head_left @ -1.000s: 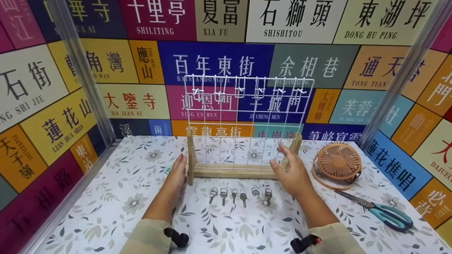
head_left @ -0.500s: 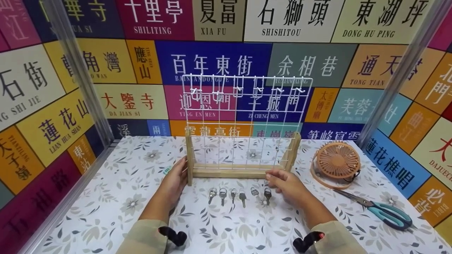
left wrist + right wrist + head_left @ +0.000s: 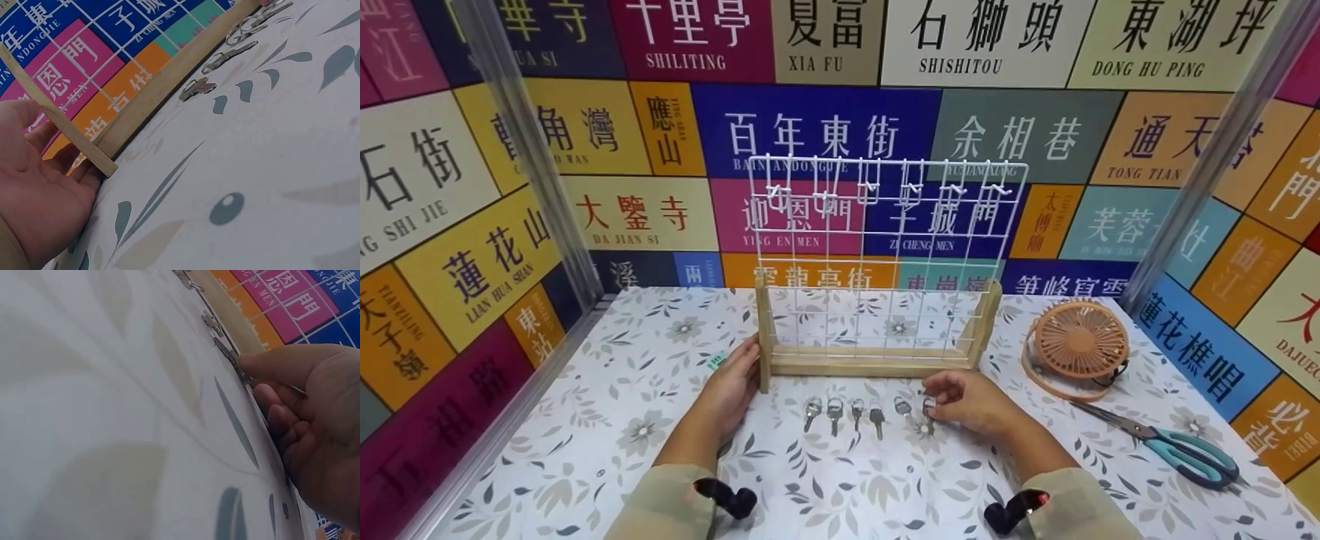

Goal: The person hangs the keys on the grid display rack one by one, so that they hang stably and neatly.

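A white wire grid rack with several hooks stands upright on a wooden base. My left hand rests beside its left wooden upright; in the left wrist view the loosely bent fingers pass behind that post. Several metal keys with rings lie in a row before the base, among them a key near the middle. At the row's right end, my right hand pinches a key at its ring end between thumb and forefinger, the key still low at the tabletop. The fingers partly hide it.
An orange fan stands on the right of the flower-patterned table. Scissors with teal handles lie in front of it. Walls with coloured sign panels enclose the back and sides.
My right hand has come down from the rack's right upright to the rightmost key, and its thumb and forefinger have closed on it. My left hand has stayed at the left upright.
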